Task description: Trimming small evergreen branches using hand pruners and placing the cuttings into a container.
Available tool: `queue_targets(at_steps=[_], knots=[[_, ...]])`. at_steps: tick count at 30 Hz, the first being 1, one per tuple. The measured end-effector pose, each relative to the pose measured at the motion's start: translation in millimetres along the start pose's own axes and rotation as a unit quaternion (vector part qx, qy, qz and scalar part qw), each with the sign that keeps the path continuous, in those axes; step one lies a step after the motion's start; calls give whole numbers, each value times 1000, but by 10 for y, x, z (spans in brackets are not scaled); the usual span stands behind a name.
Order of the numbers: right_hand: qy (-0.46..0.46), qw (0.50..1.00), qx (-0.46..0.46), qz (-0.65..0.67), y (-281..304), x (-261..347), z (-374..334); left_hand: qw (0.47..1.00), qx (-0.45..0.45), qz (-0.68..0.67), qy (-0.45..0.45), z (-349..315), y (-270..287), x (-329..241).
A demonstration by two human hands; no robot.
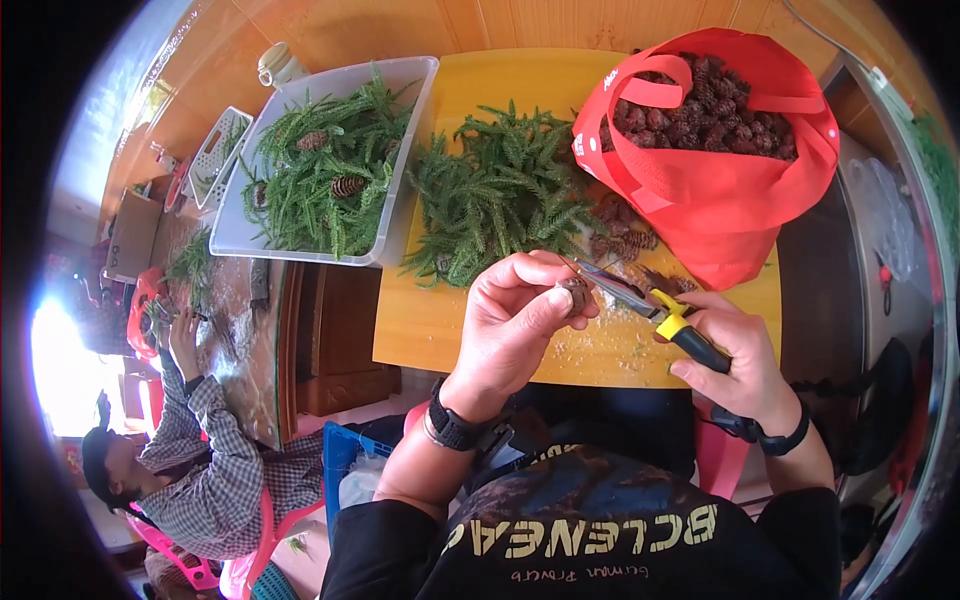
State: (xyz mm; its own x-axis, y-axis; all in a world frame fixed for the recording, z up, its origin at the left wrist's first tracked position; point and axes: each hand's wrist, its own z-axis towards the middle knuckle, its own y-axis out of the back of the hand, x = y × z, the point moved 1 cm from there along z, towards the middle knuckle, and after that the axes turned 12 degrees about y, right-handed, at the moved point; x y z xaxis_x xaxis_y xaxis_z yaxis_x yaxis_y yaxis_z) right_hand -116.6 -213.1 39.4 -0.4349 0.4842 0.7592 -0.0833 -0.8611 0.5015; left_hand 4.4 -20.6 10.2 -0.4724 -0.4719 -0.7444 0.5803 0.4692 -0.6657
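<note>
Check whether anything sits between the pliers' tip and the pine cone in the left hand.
Nothing visible does. The left hand pinches the small pine cone at its fingertips, and the pliers in the right hand reach straight to it, tip at the cone. The green sprigs and red bag lie farther back on the yellow table.

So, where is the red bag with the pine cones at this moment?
In the head view, the red bag stands at the far right of the yellow table, beside the loose pile of green branches and just beyond the pliers in the right hand.
</note>
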Motion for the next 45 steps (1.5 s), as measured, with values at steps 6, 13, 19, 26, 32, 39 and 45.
queue_targets(at_steps=[6, 13, 19, 26, 32, 39, 45], knots=[[-13, 999, 32, -23, 61, 3, 20, 1000, 3, 23, 20, -8, 15, -21], [-5, 999, 27, -34, 63, -11, 25, 999, 1, 21, 29, -7, 20, -35], [6, 999, 3, -49, 36, -25, 5, 999, -3, 27, 33, -7, 20, -44], [3, 999, -8, -39, 8, -19, -14, 999, -9, 51, 15, 4, -10, -69], [3, 1000, -10, -30, 15, -7, -13, 999, 24, 28, 38, -3, -2, -108], [1, 999, 2, -45, 31, 6, -10, 996, -8, 73, 43, -11, -43, -109], [-10, 998, -30, -51, -34, 0, -45, 995, -46, 85, -17, -3, -72, -60]])
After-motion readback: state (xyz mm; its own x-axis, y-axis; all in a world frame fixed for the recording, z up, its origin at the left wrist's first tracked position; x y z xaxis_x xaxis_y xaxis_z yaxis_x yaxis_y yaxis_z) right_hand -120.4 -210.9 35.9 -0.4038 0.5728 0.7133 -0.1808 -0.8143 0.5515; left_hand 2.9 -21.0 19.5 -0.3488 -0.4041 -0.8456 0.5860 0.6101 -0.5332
